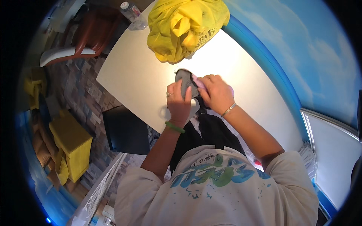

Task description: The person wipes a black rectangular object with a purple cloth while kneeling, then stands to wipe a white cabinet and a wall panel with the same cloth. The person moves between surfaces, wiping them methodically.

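Both hands are over the white tabletop, on a grey cloth item with black edging and a pink part; its exact kind is unclear. My left hand, wearing a ring and a green bangle, grips its grey side, with fingers on top. My right hand, with a metal bangle at the wrist, closes around the pink side. Below them a black strap hangs near the table's front edge. Part of the item is hidden by my fingers.
A full yellow bag stands beyond my hands, beside a clear plastic bottle. To the left are a brown chair, a black box-like object and a yellow stool-like piece. A blue wall borders the table's right side.
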The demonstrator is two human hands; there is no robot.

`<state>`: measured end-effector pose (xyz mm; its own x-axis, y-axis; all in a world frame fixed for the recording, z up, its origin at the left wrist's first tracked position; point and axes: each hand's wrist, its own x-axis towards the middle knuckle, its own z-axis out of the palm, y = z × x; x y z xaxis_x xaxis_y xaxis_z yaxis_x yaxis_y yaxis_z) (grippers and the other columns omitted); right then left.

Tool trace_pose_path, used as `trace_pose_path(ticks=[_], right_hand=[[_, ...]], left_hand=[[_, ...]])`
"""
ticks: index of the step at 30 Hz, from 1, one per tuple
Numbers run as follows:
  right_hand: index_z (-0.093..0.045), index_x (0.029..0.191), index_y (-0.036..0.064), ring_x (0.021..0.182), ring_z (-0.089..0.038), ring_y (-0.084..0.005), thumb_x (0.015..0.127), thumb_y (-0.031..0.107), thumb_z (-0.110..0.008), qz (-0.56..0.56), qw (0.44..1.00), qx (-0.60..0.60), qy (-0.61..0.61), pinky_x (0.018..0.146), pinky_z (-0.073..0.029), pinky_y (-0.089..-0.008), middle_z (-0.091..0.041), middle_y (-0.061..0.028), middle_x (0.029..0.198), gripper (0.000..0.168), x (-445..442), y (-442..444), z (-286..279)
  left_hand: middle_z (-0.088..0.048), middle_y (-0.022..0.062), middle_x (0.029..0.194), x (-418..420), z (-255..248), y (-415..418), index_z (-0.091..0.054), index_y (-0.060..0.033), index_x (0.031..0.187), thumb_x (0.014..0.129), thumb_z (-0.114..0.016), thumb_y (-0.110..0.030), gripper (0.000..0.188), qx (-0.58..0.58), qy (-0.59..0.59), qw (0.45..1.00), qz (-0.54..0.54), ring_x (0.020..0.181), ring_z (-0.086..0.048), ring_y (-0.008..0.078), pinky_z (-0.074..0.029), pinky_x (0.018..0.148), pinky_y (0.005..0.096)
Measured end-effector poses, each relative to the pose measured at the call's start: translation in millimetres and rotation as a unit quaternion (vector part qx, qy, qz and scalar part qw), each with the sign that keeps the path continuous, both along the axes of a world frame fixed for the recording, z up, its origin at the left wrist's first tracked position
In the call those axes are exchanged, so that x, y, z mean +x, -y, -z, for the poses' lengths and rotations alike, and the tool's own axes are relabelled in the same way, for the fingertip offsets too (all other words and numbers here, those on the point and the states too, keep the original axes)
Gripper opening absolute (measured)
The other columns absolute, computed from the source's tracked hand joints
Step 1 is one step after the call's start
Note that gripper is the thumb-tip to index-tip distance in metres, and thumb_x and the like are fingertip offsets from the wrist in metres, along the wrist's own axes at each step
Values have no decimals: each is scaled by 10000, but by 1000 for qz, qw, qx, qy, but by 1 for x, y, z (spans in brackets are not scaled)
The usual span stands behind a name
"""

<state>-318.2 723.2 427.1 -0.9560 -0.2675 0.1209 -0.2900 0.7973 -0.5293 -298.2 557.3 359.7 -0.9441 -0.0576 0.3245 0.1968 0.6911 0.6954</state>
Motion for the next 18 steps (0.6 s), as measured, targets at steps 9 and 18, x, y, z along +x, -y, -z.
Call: trace_pose_path(ticks=[9,18], right_hand=[[-631,1270,64,1266,-523,-350,865,114,-661,-23,994,19,-103,1069,-421,-458,-567,-157,1356,410,-8,-49,102],[-604,1382,156,1406,-395,-416,928,243,-565,130,978,103,-123,1165,-287,-562,-436,-198,1532,464,-64,-116,138]], left_hand=[[-395,276,1516,-32,64,-63,-488,48,1413,886,-698,-261,646,-213,12,976,51,1441,-327,453,-273,1165,582],[-352,232,1573,-117,76,-141,-443,-16,1483,965,-579,-321,617,-216,-23,967,130,1490,-264,410,-187,1195,587]])
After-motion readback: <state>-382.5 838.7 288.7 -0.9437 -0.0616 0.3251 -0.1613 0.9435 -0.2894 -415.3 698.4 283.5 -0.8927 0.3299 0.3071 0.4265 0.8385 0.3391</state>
